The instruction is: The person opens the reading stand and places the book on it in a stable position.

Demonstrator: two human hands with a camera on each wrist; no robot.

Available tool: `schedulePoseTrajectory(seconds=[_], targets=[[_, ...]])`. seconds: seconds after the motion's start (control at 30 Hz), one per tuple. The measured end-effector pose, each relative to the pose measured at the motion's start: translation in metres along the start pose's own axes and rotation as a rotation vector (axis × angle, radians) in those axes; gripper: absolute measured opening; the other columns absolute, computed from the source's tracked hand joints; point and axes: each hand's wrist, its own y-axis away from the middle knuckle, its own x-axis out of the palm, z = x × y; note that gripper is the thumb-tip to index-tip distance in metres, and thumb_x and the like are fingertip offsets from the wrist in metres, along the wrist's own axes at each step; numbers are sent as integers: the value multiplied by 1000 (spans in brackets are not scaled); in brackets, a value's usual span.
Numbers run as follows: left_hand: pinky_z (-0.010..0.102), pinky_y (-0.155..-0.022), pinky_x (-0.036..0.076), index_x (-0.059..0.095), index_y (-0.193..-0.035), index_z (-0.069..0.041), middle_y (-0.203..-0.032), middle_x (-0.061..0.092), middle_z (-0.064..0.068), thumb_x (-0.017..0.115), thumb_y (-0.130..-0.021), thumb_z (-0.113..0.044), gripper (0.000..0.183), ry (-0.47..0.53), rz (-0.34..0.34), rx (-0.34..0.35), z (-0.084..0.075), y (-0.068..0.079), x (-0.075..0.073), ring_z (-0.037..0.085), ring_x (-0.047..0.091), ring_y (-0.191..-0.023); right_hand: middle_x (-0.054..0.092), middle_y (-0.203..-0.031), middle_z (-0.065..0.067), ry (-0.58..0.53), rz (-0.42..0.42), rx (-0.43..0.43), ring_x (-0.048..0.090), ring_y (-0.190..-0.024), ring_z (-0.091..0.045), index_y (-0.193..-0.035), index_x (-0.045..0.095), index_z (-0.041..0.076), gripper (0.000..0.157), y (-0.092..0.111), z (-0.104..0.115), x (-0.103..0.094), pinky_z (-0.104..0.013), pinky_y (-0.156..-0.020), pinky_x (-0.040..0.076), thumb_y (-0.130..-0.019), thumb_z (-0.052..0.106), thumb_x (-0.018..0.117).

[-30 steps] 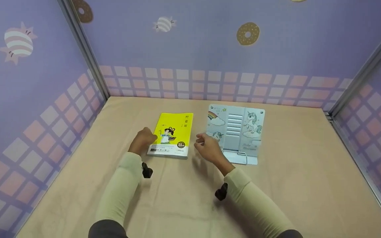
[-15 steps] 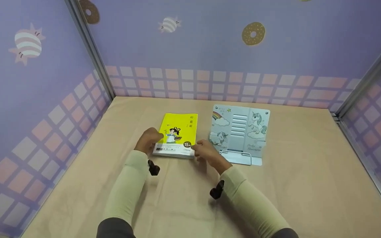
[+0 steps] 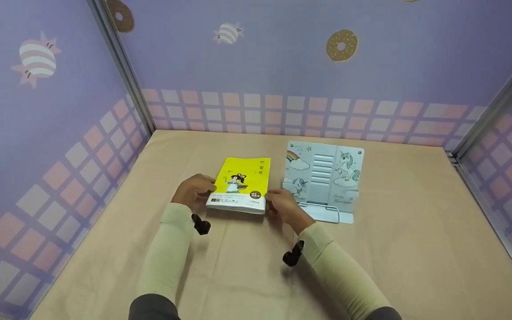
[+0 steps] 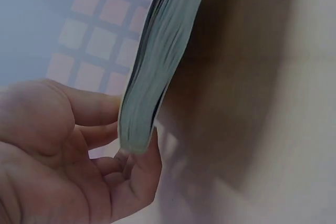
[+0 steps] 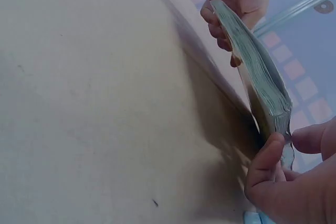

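A yellow book point(image 3: 245, 182) with a cartoon figure and a white lower band is held between both hands, cover up. My left hand point(image 3: 195, 190) grips its left edge, thumb on the cover side and fingers curled beneath. The right hand point(image 3: 283, 205) pinches the opposite edge near the lower corner. In the left wrist view the page block point(image 4: 157, 66) shows between thumb and fingers, with shadow on the cloth below. Seen from the right wrist, the book point(image 5: 257, 72) is off the table. To its right stands a light blue book stand point(image 3: 322, 178) with unicorn pictures.
A peach cloth point(image 3: 247, 266) covers the table. Purple patterned walls point(image 3: 274, 58) enclose it at the back and sides, with metal posts point(image 3: 125, 66) at the corners. The stand has a wire holder point(image 3: 327, 213) at its foot, close to the right hand.
The right hand has moved left to the book and taken hold of its right edge. Both hands have lifted the book off the cloth, and it has shifted slightly right.
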Motion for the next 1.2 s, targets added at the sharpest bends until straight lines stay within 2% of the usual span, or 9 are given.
schedulePoseTrajectory(seconds=[0.1,0.2,0.3,0.6,0.8,0.9,1.03,1.13,1.2], targets=[[31,-81,53,55,-143,-9,-122,68,9,62,-96,-9,47,-92,71,15,0,-4,-4,18,67,-91,65,-93,-4,7,-2,17,58,-79,-17,-139,60,8,38,0,-2,0,-29,-70,49,-102,15,56],[28,-76,53,54,-147,-12,-119,72,8,59,-100,-11,47,-168,111,15,0,-8,-9,15,67,-85,68,-97,-5,19,-8,7,60,-81,-18,-139,59,8,40,0,-3,0,-30,-71,50,-100,14,58],[27,-74,53,53,-148,-16,-117,73,7,58,-101,-13,47,-189,123,4,2,-11,-14,14,66,-83,70,-105,-6,35,-12,-8,62,-85,-19,-139,59,9,41,1,0,1,-31,-74,51,-98,14,59],[33,-81,58,51,-148,-25,-123,72,7,62,-101,-16,49,-82,136,35,-4,-8,-17,19,73,-99,70,-117,-12,96,-56,-115,66,-97,-22,-140,56,11,43,5,10,0,-41,-92,54,-98,13,60],[36,-87,56,49,-146,-29,-122,73,8,61,-101,-14,49,-45,176,77,-11,-4,-13,23,70,-107,71,-108,-12,153,-92,-204,71,-89,-23,-139,55,15,41,17,18,-10,-46,-88,57,-98,13,60],[37,-88,56,47,-146,-29,-118,74,7,61,-101,-14,49,-22,189,91,-13,-4,-10,21,71,-102,68,-104,-11,182,-100,-253,72,-88,-23,-140,54,14,42,22,23,-16,-43,-83,58,-99,13,61],[33,-77,52,46,-146,-28,-112,75,7,61,-100,-11,51,3,202,158,-16,-4,-2,15,67,-80,67,-102,-12,208,-117,-317,71,-86,-23,-140,55,15,43,26,29,-25,-41,-80,58,-98,12,62],[37,-81,54,46,-144,-26,-111,74,7,60,-100,-9,50,10,206,231,-21,-4,7,16,67,-81,68,-104,-13,243,-140,-369,70,-89,-26,-141,55,15,43,28,33,-36,-41,-80,59,-98,12,62],[44,-89,55,46,-143,-26,-115,71,7,59,-100,-7,48,29,206,277,-26,-3,14,22,71,-93,69,-107,-13,275,-163,-400,70,-91,-28,-142,54,16,43,29,35,-44,-38,-77,58,-99,12,61]])
